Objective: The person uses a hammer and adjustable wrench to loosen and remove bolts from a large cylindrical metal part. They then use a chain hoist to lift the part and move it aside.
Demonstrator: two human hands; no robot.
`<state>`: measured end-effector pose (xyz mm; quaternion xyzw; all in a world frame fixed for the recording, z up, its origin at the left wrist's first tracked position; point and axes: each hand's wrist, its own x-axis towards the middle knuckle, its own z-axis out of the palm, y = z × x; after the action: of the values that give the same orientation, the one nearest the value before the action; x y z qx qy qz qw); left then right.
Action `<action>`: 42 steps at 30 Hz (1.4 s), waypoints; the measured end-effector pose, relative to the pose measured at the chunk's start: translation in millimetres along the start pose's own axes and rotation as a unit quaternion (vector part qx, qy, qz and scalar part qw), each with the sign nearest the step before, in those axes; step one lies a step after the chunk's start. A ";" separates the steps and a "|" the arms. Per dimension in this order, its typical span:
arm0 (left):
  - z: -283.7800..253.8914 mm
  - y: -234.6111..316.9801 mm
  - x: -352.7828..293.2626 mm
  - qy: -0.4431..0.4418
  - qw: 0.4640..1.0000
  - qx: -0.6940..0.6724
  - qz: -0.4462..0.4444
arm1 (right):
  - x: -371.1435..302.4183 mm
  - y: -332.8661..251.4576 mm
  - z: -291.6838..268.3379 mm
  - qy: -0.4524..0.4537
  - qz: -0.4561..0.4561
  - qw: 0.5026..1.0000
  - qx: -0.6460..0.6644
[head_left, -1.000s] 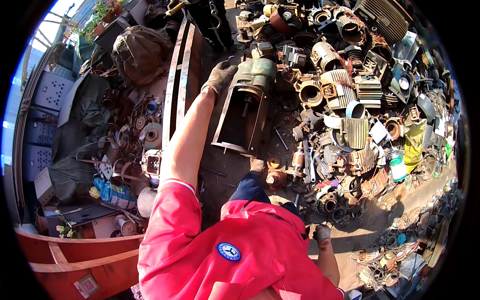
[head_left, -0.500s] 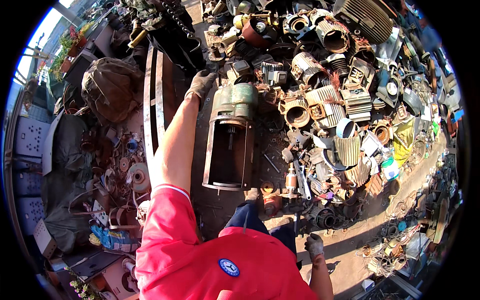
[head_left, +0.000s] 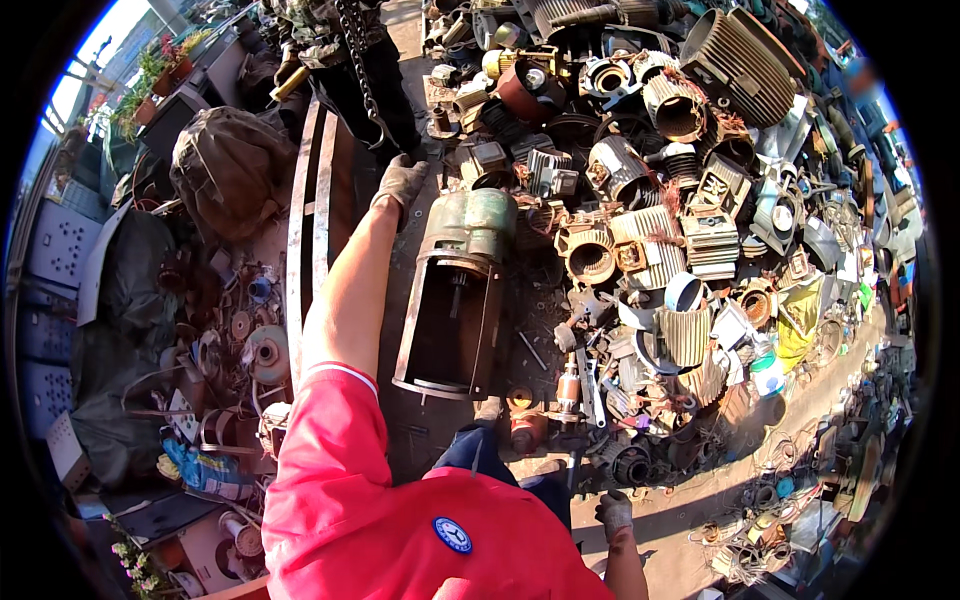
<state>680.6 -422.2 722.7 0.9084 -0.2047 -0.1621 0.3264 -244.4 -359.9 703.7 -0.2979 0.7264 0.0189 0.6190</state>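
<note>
My left hand (head_left: 402,184), in a grey work glove, reaches far forward with its fingers partly stretched out and nothing visible in them. Just ahead of it hangs a metal hook (head_left: 379,132) on a heavy chain (head_left: 357,55); the two look apart. To the right of that hand, a green motor housing (head_left: 470,222) sits on a rusty open frame (head_left: 488,335), with a shaft (head_left: 457,295) showing inside. My right hand (head_left: 614,511), gloved too, hangs low at my right side, its fingers curled. Whether it holds anything is hidden.
Another person (head_left: 335,50) stands beyond the hook, gripping a yellow handle (head_left: 290,84). Scrap motor casings (head_left: 650,235) pile up on the right. Steel rails (head_left: 308,210) run along the left, beside a covered bundle (head_left: 228,170). Near my feet lies a wrench (head_left: 592,395).
The chain and hook have swung left and down, closer to my left hand. My left hand stays stretched forward. My right hand has shifted lower and left as the view moved slightly.
</note>
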 end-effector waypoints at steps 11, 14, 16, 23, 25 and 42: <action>43.0 -90.0 0.8 -0.009 0.996 -0.054 -0.064 | -22.7 0.9 19.9 0.036 0.012 0.997 -0.066; 36.8 -82.6 16.5 0.034 0.994 -0.063 -0.084 | -21.5 9.0 25.2 0.055 0.036 0.995 -0.076; 41.7 -51.7 -0.9 0.039 0.995 -0.043 -0.078 | -25.8 24.4 21.8 0.069 0.053 0.995 -0.057; 29.4 -52.6 58.3 0.030 0.983 -0.163 -0.078 | -26.2 43.2 38.1 0.065 0.072 0.992 -0.085; 67.5 -51.6 60.3 -0.028 0.958 -0.260 -0.116 | -39.9 36.1 50.8 0.074 0.075 0.991 -0.088; 266.6 -32.7 -214.4 -0.166 0.907 -0.346 -0.173 | 33.3 57.3 74.2 0.009 -0.063 0.978 -0.198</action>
<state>390.0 -437.2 539.9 0.7194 -0.0270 -0.4252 0.5486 -206.5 -297.1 636.5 -0.4596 0.6936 0.1206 0.5415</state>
